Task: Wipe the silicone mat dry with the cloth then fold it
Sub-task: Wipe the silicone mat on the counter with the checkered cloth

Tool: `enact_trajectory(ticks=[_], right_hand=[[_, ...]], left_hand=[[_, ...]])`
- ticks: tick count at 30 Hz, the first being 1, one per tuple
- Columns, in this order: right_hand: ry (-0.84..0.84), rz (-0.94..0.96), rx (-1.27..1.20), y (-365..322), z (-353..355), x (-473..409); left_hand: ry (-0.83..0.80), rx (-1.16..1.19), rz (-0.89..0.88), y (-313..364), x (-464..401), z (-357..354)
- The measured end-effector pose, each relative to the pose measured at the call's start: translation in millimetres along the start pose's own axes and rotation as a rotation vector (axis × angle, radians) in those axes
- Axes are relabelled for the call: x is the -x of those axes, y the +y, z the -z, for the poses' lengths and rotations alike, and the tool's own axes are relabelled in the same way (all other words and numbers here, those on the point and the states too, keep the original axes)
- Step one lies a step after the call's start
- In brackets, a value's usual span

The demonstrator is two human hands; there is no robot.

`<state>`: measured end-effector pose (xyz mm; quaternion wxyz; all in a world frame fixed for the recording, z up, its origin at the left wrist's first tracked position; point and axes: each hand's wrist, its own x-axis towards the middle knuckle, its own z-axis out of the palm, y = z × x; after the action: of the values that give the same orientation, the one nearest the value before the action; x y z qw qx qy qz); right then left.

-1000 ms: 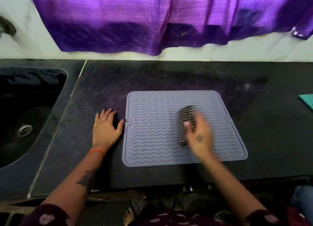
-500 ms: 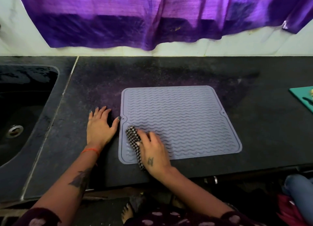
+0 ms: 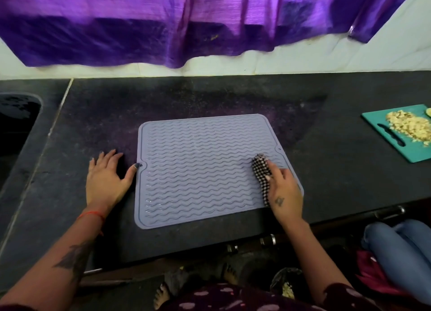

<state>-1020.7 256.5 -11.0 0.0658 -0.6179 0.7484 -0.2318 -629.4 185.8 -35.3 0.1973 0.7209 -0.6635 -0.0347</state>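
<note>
A grey silicone mat [image 3: 200, 168] with wavy ridges lies flat on the dark stone counter [image 3: 338, 170]. My right hand [image 3: 285, 193] presses a bunched black-and-white checked cloth [image 3: 261, 174] onto the mat near its right edge. My left hand [image 3: 107, 179] rests flat on the counter just left of the mat, fingers spread, with the thumb tip touching the mat's left edge tab.
A sink [image 3: 16, 126] is sunk into the counter at the far left. A teal cutting board [image 3: 396, 135] with chopped food and a knife sits at the right. A purple curtain [image 3: 186, 23] hangs behind. Someone's knees in jeans [image 3: 398, 250] are at the lower right.
My right hand swept the cloth from the mat's middle to its near left corner, then across to the right edge. The left hand stayed in place.
</note>
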Motion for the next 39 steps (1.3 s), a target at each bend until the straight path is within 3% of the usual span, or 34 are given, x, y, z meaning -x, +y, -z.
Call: enact_trajectory(ticks=[8, 11, 14, 16, 20, 23, 31, 35, 39], right_hand=[[0.089, -0.058, 0.110, 49.8, 26.1, -17.9], [0.083, -0.132, -0.006, 59.6, 30.6, -28.1], [0.147, -0.325, -0.347, 52.2, 33.9, -42.2], [0.144, -0.469, -0.791, 34.0, 38.4, -50.2], [-0.249, -0.697, -1.640, -7.7, 51.5, -58.9], [-0.485, -0.676, -1.836, -32.1, 41.7, -62.9], [-0.839, -0.615, -1.689, -100.4, -3.2, -91.5], [-0.949, -0.497, -1.332, -140.2, -19.1, -116.1], [-0.882, -0.244, -0.918, -183.4, -38.1, -145.2]], left_hand=[[-0.002, -0.003, 0.001, -0.4, 0.4, 0.0], [-0.006, -0.008, 0.004, -0.4, 0.5, 0.1], [-0.008, -0.008, 0.007, 0.1, 0.5, 0.2], [-0.009, -0.008, 0.012, 0.9, 0.8, 0.8], [-0.016, -0.001, 0.017, 0.7, 1.2, 1.8], [-0.018, 0.001, 0.023, 0.6, 1.5, 1.7], [0.010, 0.019, 0.035, 2.5, 1.5, 3.1], [0.016, 0.031, 0.038, 3.1, -1.2, 3.0], [0.023, 0.021, 0.037, 1.8, -4.1, 0.8]])
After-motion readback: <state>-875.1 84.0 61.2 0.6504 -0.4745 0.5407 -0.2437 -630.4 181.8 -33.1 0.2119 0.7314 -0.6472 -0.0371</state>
